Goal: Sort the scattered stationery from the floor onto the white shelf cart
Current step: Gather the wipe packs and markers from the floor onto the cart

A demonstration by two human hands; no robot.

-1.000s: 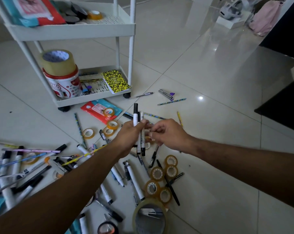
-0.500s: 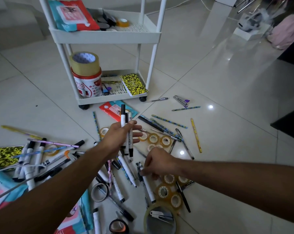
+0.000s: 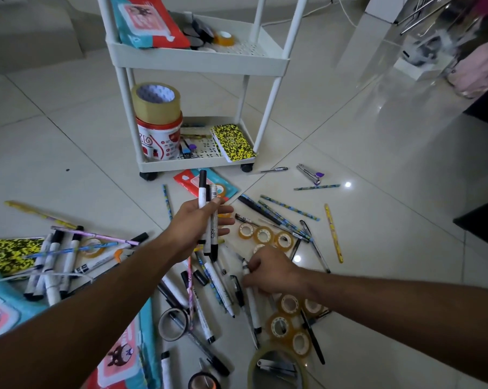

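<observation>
The white shelf cart (image 3: pixel 197 63) stands at the top of the view, its lower tray already holding a tub with a big tape roll (image 3: pixel 155 103) on it and a yellow speckled notebook (image 3: pixel 234 142); most of the stationery is spread over the tiled floor (image 3: pixel 377 220) in front of it. The left hand (image 3: pixel 193 227) is raised above the pile, its grip closed round a small bundle of markers (image 3: pixel 207 209) standing upright. The right hand (image 3: pixel 270 272) is down at the floor, fingertips pinching the capped end of a white marker (image 3: pixel 251 297) that lies among pens and beside a cluster of small clear tape rolls (image 3: pixel 265 235). The step looks like gathering one more marker for the bundle. To do it well, lift that marker by its end clear of the crossing pens, so none drag along, then slide it parallel into the left hand's bundle before carrying the lot to the cart.
</observation>
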